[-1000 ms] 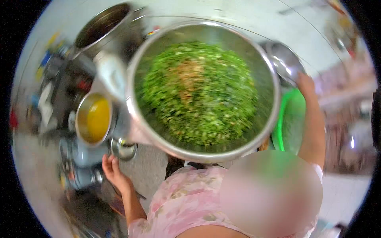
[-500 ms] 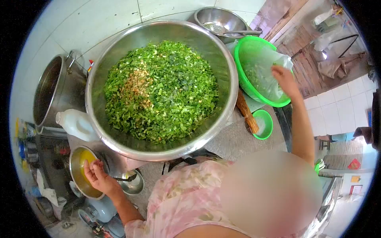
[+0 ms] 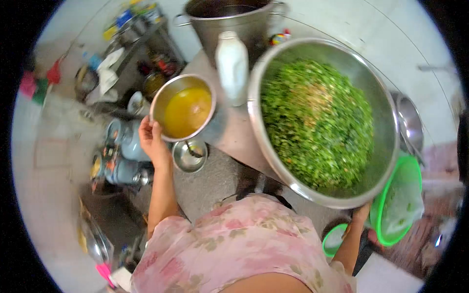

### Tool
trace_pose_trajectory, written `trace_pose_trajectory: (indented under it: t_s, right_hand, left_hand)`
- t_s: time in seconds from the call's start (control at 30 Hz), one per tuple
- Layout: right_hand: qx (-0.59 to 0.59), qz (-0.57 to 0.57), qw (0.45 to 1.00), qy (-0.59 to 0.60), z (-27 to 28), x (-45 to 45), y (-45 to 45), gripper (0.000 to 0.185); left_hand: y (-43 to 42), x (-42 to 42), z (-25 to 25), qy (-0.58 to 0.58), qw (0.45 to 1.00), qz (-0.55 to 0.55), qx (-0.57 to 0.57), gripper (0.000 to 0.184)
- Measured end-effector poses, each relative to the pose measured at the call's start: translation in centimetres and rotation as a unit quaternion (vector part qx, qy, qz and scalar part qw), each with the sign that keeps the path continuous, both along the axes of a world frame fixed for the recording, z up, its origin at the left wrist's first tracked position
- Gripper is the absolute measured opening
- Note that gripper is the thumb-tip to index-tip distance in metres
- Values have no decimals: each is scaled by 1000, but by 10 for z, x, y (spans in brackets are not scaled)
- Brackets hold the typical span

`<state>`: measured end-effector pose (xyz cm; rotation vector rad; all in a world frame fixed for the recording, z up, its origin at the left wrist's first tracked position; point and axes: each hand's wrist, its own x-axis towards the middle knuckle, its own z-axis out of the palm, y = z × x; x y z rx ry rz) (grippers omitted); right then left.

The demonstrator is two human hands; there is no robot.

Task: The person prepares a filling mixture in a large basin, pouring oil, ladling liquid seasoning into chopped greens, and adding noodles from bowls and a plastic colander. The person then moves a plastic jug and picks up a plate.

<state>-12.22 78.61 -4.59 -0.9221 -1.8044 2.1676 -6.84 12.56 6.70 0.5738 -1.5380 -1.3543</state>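
Observation:
At the left rim of a steel bowl (image 3: 209, 113) of yellow liquid, my left hand (image 3: 152, 141) is closed, fingers up against the edge. The yellow liquid (image 3: 188, 111) looks like oil or beaten egg; I cannot tell which. To the right stands a big steel basin (image 3: 261, 122) heaped with chopped greens (image 3: 325, 141), with a pale tan chopped patch (image 3: 310, 100) on top. My right hand (image 3: 360, 215) is at the basin's lower right edge, its fingers hidden beneath the rim. Beside that hand is a green plastic basket (image 3: 379, 215) with a clear bag in it.
A white plastic jug (image 3: 232, 68) stands between bowl and basin, before a tall steel pot (image 3: 229, 24). Below the bowl sits a small metal bowl (image 3: 190, 163) with a dark-handled utensil. A small green bowl (image 3: 334, 240) is low right. Gas cylinders (image 3: 132, 144) stand at left.
My view has swung left. My left hand has gone from beside the yellow-liquid bowl to its rim. My right hand has left the bag in the green basket and moved to the basin's edge.

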Motion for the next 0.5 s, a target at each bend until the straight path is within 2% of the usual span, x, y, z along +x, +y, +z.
trace_pose_trajectory:
  t_s: [0.03,0.07,0.1,0.17,0.23,0.27,0.3,0.33,0.4,0.43,0.5]
  right_hand:
    - [-12,-72,997,-4,14,0,-16,44]
    - [346,120,930,-34,-65,5,75,45]
    - [402,145,903,-53,-58,6,68,45]
    - [456,162,873,-60,-58,6,68,47]
    - [474,152,867,-36,-68,4,75,48]
    - [486,154,860,-23,-74,2,81,49]
    - [505,170,846,-9,-79,0,87,50]
    - [524,185,832,5,-77,-1,87,51]
    - [686,197,699,-29,-73,4,89,51]
    - [756,197,622,-48,-68,7,87,51]
    - [699,184,683,-110,-51,11,73,52]
  left_hand:
    - [-10,9,-8,-6,998,54,37,31]
    - [-15,18,-14,-8,992,103,74,31]
    - [-22,25,-22,-16,983,139,118,30]
    - [-30,44,-30,-33,957,206,200,29]
    - [-46,53,-57,-23,935,116,334,29]
    - [-45,53,-53,-16,916,69,395,28]
    - [-38,46,-55,14,903,88,420,27]
    - [-40,41,-57,24,899,48,434,28]
    - [-49,29,-69,44,886,-34,460,29]
    - [-66,27,-90,40,876,-32,480,30]
    - [-87,18,-106,19,867,-32,497,29]
